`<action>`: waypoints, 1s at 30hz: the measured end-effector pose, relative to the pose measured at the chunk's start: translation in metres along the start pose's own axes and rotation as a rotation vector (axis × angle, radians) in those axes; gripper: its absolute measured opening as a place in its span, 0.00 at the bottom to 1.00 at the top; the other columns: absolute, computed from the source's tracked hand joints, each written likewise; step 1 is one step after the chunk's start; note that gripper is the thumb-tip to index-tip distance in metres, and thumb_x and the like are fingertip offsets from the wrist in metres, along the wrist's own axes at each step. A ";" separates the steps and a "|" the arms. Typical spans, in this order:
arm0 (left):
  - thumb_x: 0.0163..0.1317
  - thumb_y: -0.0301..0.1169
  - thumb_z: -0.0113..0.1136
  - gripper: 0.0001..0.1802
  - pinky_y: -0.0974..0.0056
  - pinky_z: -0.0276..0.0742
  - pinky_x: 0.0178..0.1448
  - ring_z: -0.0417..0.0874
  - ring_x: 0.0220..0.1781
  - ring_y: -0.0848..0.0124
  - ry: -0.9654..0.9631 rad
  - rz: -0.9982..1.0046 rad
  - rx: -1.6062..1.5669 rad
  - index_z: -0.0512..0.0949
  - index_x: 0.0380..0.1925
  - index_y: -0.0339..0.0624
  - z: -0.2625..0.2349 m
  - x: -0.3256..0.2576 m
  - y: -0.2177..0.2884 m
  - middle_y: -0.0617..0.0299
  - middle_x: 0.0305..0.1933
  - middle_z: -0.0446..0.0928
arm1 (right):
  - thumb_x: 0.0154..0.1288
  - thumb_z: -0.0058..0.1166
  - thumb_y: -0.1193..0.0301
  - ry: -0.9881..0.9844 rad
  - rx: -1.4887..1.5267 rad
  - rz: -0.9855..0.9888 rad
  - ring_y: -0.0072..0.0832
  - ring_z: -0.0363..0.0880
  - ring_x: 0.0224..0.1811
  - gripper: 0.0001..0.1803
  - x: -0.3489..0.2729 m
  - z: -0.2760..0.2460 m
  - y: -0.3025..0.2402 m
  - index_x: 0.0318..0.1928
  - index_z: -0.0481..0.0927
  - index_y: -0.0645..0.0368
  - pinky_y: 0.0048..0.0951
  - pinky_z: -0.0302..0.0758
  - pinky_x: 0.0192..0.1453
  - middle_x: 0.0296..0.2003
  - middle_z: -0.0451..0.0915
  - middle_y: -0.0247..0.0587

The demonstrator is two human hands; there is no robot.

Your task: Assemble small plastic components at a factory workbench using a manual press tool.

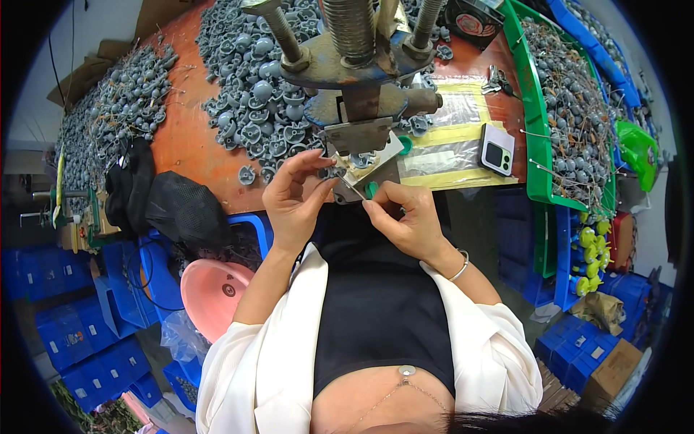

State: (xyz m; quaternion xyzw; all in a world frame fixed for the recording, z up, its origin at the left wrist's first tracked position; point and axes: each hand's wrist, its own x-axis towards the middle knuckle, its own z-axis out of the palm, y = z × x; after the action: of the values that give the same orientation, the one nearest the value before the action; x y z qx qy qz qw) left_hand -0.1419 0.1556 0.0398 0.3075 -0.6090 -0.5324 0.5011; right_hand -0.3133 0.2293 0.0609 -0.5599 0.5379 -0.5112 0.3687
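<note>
At the orange bench (189,137), both hands pinch a thin metal pin (352,189).

bright even light | sharp ctr | fisheye bend, dark rim

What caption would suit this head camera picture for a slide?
Both hands, left hand and right hand, pinch a thin metal pin beneath a hand press, beside heaps of small grey parts.

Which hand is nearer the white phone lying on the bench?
Right. The right hand is below-left of the white phone; the left hand sits farther left, beyond the press.
</note>
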 end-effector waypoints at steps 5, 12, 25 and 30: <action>0.52 0.12 0.61 0.26 0.73 0.81 0.38 0.79 0.49 0.69 0.042 -0.006 -0.082 0.70 0.54 0.33 0.003 0.002 0.006 0.52 0.45 0.77 | 0.55 0.58 0.77 0.015 -0.027 -0.051 0.15 0.62 0.14 0.11 -0.002 -0.001 0.000 0.20 0.71 0.64 0.21 0.58 0.18 0.13 0.69 0.32; 0.51 0.11 0.62 0.28 0.72 0.82 0.40 0.80 0.47 0.70 -0.028 -0.017 -0.064 0.69 0.54 0.33 -0.001 -0.001 0.009 0.54 0.44 0.77 | 0.56 0.58 0.77 -0.020 -0.023 -0.086 0.16 0.63 0.14 0.10 -0.002 0.001 -0.002 0.20 0.72 0.64 0.21 0.59 0.18 0.14 0.70 0.33; 0.50 0.17 0.64 0.14 0.62 0.75 0.53 0.80 0.51 0.60 -0.249 0.173 0.222 0.81 0.39 0.35 0.011 -0.004 0.013 0.54 0.45 0.81 | 0.67 0.52 0.71 -0.062 0.355 0.329 0.16 0.69 0.17 0.08 0.003 0.005 0.017 0.32 0.78 0.62 0.16 0.63 0.20 0.21 0.77 0.34; 0.57 0.28 0.61 0.11 0.56 0.72 0.54 0.79 0.50 0.53 -0.327 0.578 0.516 0.81 0.39 0.35 0.013 0.002 0.017 0.49 0.46 0.79 | 0.68 0.52 0.69 -0.204 1.033 0.662 0.14 0.67 0.17 0.07 0.005 -0.005 0.025 0.41 0.76 0.59 0.14 0.59 0.20 0.23 0.76 0.32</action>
State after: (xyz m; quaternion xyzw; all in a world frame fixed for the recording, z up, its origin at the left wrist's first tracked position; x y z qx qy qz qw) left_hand -0.1516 0.1628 0.0576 0.1508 -0.8552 -0.2415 0.4330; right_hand -0.3242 0.2216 0.0388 -0.1590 0.3282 -0.5078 0.7805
